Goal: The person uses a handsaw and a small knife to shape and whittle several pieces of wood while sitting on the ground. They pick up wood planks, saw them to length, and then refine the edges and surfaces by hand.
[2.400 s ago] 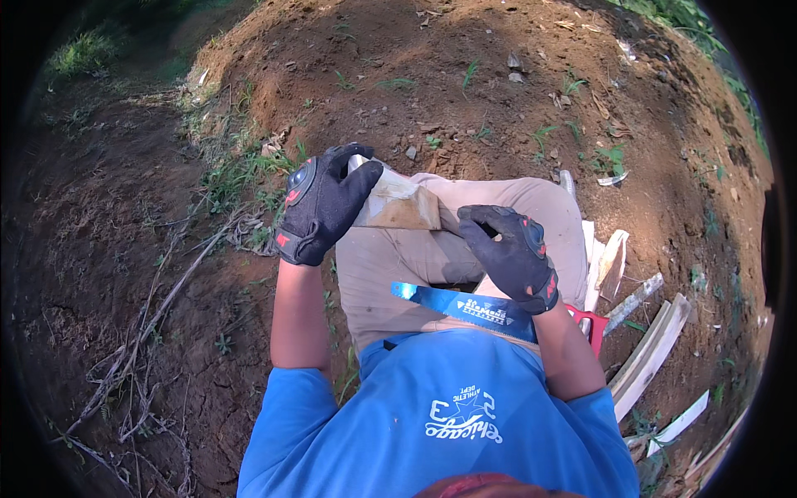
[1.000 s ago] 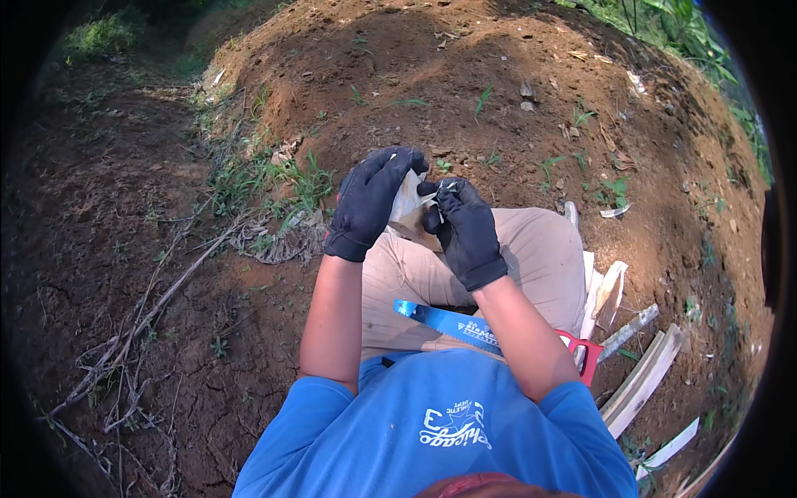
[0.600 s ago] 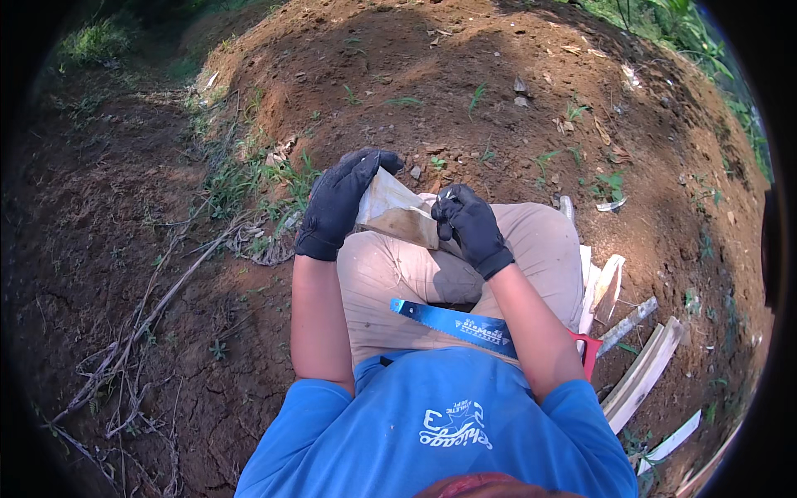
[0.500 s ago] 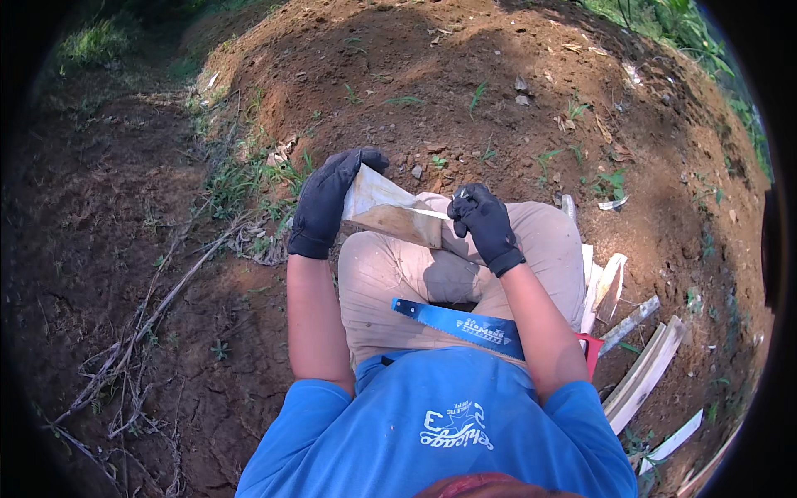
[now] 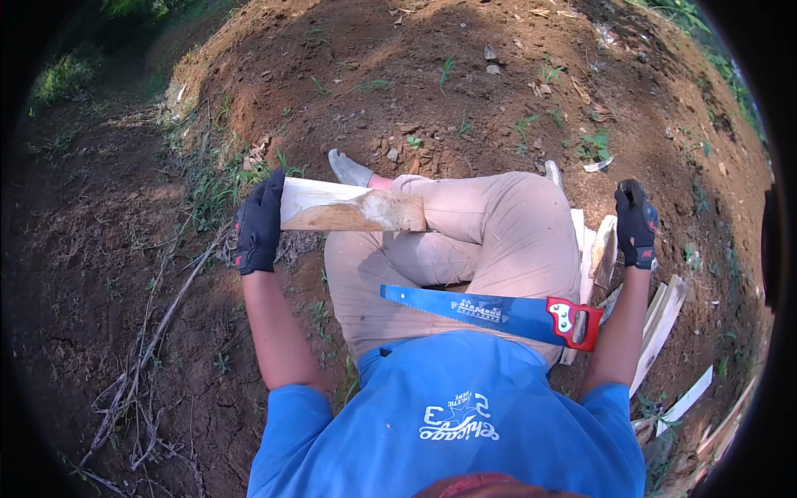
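Note:
My left hand (image 5: 261, 222), in a black glove, grips the left end of a short wooden board (image 5: 344, 207). The board is pale along its far part and browner, rough on the near part; its right end lies over my thigh. Out to the right, my gloved right hand (image 5: 636, 226) is raised with its fingers closed; what they hold, if anything, cannot be made out. Across my lap rests a handsaw (image 5: 490, 310) with a blue blade and a red handle, touched by neither hand.
Split wood pieces (image 5: 660, 328) lie on the ground to my right, beside my leg. Dry twigs (image 5: 158, 332) stretch over the soil on the left. Ahead rises a brown dirt slope (image 5: 398, 83) with small weeds and dry leaves.
My right hand has left the board's right end and swung out to the right. With my left hand, the board has moved left and levelled out. The saw's red handle now shows fully.

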Demonstrator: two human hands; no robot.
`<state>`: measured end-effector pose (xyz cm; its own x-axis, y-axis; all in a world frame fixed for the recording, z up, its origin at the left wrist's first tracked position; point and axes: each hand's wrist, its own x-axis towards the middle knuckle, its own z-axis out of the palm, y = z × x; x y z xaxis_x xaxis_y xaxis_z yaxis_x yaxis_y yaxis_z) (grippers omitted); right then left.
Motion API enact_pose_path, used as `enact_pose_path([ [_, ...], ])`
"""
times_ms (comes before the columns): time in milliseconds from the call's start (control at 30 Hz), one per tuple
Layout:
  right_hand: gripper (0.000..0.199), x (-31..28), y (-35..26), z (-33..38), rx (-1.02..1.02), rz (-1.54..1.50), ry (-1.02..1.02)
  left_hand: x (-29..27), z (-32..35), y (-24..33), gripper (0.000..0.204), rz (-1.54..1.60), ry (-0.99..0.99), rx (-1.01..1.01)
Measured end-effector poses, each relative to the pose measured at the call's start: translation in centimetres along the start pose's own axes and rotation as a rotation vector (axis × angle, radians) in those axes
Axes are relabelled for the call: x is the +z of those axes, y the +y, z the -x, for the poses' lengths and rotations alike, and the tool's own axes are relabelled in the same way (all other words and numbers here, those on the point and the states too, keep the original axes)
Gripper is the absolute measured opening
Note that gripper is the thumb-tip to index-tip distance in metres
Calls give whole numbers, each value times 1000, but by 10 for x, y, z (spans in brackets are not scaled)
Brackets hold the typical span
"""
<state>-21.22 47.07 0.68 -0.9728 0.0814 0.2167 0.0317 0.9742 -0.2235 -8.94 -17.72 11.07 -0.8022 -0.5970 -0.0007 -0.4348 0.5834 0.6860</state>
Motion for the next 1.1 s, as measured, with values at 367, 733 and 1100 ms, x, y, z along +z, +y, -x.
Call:
enact_pose_path([
  [367,72,-79,12,126,175,71,-427,-7,64,-27,47,254,-72,75],
  [733,124,-76,-188,168,-506,-509,-5,-50,98,27,24,-95,132,960],
  [1100,76,-119,-125,169,-493,-178,395,55,127,112,63,831,-877,549],
])
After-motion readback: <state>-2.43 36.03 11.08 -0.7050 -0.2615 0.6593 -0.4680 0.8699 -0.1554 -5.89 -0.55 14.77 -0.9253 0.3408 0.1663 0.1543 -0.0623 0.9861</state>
